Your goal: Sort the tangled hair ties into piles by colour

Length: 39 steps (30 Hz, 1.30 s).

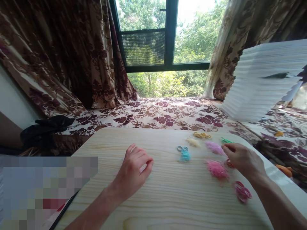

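My left hand (pixel 134 171) rests on a pale wooden board (pixel 168 198), fingers curled over something small and whitish that I cannot name. My right hand (pixel 242 158) hovers at the board's right side, fingers bent, pinching near a small red band (pixel 229 164). Around it lie little piles of elastic bands: a bright pink pile (pixel 217 169), a lilac pile (pixel 214 147), a blue pile (pixel 184 154), a cream pile (pixel 193 142), a yellow pile (pixel 202 135), green bands (pixel 225 140) and magenta bands (pixel 242 191).
The board lies on a floral bedspread (pixel 155 116) below a window (pixel 165 35) with patterned curtains. A tall white stack (pixel 266 80) stands at the right. A black bag (pixel 45 127) sits at the left. Orange bits (pixel 284 169) lie off the board's right edge.
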Each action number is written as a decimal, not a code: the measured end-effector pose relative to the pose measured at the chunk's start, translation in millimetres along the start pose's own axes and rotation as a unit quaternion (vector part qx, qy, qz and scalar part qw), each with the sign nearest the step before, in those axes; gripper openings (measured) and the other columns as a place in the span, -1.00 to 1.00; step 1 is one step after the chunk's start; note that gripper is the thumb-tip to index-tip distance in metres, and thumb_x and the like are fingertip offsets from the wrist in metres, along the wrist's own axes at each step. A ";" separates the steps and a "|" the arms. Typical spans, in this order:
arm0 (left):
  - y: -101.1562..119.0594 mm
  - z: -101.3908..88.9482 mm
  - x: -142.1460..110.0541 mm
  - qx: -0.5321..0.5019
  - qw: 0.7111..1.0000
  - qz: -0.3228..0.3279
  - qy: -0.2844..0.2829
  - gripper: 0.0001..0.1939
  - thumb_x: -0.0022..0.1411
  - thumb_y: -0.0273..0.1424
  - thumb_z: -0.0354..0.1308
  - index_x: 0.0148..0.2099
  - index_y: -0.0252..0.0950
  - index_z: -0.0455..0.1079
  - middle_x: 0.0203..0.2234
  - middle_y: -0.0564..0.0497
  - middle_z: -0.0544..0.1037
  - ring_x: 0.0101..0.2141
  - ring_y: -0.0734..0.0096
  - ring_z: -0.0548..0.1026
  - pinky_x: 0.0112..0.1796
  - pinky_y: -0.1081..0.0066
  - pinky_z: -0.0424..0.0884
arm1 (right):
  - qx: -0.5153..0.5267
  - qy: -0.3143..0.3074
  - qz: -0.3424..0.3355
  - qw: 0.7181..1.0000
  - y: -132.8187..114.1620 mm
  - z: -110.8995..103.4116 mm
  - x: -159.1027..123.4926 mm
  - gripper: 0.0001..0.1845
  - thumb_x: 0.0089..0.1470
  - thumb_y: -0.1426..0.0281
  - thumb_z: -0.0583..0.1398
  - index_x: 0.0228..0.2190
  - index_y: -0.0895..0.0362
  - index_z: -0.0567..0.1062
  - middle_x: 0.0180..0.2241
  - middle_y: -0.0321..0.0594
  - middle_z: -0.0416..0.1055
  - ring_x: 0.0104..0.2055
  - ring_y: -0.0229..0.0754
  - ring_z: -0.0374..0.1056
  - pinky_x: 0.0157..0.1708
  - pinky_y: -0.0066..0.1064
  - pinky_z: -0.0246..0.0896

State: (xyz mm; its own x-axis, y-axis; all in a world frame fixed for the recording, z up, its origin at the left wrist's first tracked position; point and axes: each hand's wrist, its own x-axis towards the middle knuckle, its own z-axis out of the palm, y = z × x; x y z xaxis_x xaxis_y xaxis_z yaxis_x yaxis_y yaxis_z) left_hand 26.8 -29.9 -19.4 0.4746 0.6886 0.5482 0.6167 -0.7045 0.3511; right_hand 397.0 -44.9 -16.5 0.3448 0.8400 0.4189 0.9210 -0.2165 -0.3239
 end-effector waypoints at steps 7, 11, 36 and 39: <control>-15.4 -2.7 1.2 0.017 0.999 -0.045 0.004 -0.84 0.22 -0.50 0.08 -0.39 -0.24 0.41 -0.47 0.11 0.52 -0.29 0.40 0.44 0.13 0.08 0.04 | -0.039 0.003 0.028 0.999 -11.1 -10.7 -0.4 -0.69 0.00 0.20 0.11 -0.44 0.05 0.61 -0.40 0.00 0.57 -0.43 0.10 0.43 -0.56 -0.27 0.13; -22.1 -5.5 3.0 0.027 0.997 -0.070 -0.015 -0.84 0.20 -0.51 0.09 -0.41 -0.24 0.43 -0.48 0.10 0.53 -0.31 0.39 0.43 0.10 0.08 0.09 | 0.018 0.005 -0.034 0.999 -43.8 -4.7 -11.9 -0.63 0.08 0.17 0.06 -0.32 0.07 0.59 -0.35 -0.05 0.58 -0.37 0.02 0.46 -0.46 -0.27 0.25; 1.5 -15.8 -2.7 0.055 0.978 -0.039 -0.200 -0.93 0.04 -0.49 0.17 -0.46 -0.25 0.37 -0.44 0.07 0.50 -0.20 0.35 0.41 0.17 0.12 0.05 | 0.173 -0.121 -0.353 0.911 -114.0 50.9 -80.8 -0.71 0.20 0.29 0.03 -0.45 -0.04 0.51 -0.51 -0.32 0.52 -0.55 -0.21 0.46 -0.62 -0.49 0.26; 1.3 -14.4 -2.8 0.068 0.975 -0.036 -0.210 -0.91 0.08 -0.51 0.13 -0.44 -0.25 0.38 -0.42 0.05 0.50 -0.17 0.34 0.41 0.17 0.08 0.06 | 0.170 -0.099 -0.350 0.916 -109.0 58.3 -81.0 -0.74 0.19 0.26 0.06 -0.40 -0.06 0.54 -0.46 -0.31 0.55 -0.51 -0.20 0.49 -0.60 -0.50 0.30</control>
State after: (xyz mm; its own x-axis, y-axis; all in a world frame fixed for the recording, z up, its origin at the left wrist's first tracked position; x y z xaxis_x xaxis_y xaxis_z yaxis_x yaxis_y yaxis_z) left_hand 17.3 -35.3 -9.6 0.6248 0.7646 0.1579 0.7218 -0.6428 0.2565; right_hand 258.1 -60.3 -64.6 -0.3792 0.7944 0.4745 0.7824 0.5491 -0.2940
